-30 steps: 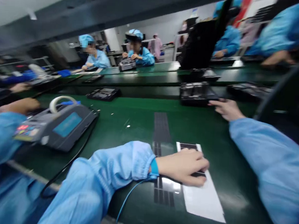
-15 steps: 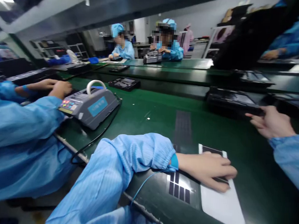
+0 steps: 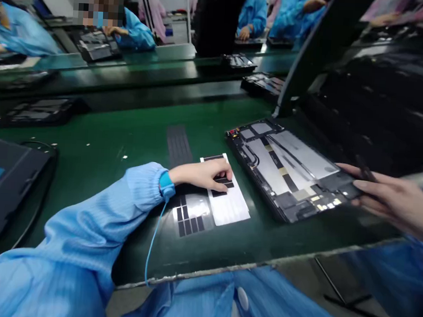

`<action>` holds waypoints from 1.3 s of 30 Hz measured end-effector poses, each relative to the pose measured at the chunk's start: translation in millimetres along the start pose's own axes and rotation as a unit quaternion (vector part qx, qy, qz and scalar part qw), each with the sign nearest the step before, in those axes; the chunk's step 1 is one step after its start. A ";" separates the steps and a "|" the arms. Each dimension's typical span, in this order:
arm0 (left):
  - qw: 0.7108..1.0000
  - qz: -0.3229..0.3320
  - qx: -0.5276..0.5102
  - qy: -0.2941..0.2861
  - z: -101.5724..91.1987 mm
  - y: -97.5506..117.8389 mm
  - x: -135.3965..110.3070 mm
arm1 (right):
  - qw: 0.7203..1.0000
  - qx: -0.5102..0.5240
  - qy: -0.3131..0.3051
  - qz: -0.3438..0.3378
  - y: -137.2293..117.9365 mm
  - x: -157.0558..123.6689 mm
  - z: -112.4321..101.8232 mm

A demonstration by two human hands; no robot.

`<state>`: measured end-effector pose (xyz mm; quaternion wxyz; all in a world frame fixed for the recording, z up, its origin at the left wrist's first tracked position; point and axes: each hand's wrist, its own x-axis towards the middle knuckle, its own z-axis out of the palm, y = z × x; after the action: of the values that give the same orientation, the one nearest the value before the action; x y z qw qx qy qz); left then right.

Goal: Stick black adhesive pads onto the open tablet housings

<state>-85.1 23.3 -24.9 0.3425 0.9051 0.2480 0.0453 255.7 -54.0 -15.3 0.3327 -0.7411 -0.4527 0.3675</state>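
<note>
Left hand (image 3: 199, 176), fingers together, presses a white sheet (image 3: 230, 207) just beside an open tablet (image 3: 285, 169); right hand (image 3: 390, 201), fingers together at its edge, could scratch its bare insides if it slips

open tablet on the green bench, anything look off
The open tablet looks undamaged from here. One oddity: black strips lie directly on the green bench, beside the white sheet under the left hand, not on the sheet.
</note>
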 end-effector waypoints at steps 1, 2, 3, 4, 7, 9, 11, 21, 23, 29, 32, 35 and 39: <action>1.000 -0.011 -0.005 -0.015 -2.2 0.4 1.3 | 0.997 -0.058 0.033 -0.023 3.3 -3.0 -3.6; 0.999 -0.021 -0.010 -0.026 -3.9 1.4 2.9 | 0.989 -0.111 0.085 -0.055 3.0 -6.0 -4.4; 0.999 -0.028 -0.012 -0.034 -5.1 2.8 4.8 | 0.974 -0.145 0.143 -0.096 -0.8 -8.9 -2.1; 0.999 -0.034 -0.013 -0.039 -5.7 4.5 6.9 | 0.957 -0.153 0.197 -0.147 -7.6 -12.1 3.2; 0.998 -0.050 0.000 -0.040 -5.8 9.8 12.7 | 0.953 -0.039 0.152 -0.260 -38.9 -21.6 34.5; 0.998 -0.054 0.002 -0.045 -5.9 11.6 14.8 | 0.956 -0.004 -0.012 -0.292 -59.4 -26.5 62.4; 0.997 -0.050 -0.004 -0.054 -6.8 11.5 14.9 | 0.931 -0.023 -0.159 -0.327 -73.5 -28.8 88.9; 0.997 -0.039 0.000 -0.067 -8.5 9.9 14.7 | 0.829 -0.086 -0.268 -0.484 -71.0 -21.6 128.3; 0.997 -0.035 0.002 -0.063 -8.1 10.8 15.4 | 0.830 -0.085 -0.263 -0.485 -70.0 -21.0 129.5; 0.998 -0.041 -0.003 -0.055 -6.0 11.0 14.9 | 0.849 -0.063 -0.255 -0.458 -74.4 -21.9 135.7; 0.998 -0.043 -0.012 -0.036 -5.5 8.9 11.9 | 0.868 -0.037 -0.283 -0.407 -79.0 -19.5 128.7; 0.999 -0.037 -0.011 -0.035 -4.7 8.4 10.6 | 0.903 0.013 -0.221 -0.367 -80.6 -8.5 116.3; 0.993 -0.020 -0.003 0.118 6.6 13.1 16.9 | 0.927 0.088 -0.059 -0.359 -72.5 9.9 111.6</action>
<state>-63.3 19.1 -23.0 0.3140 0.8873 0.3049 0.1454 133.5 -0.3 -14.6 0.4791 -0.4735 -0.6731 0.3053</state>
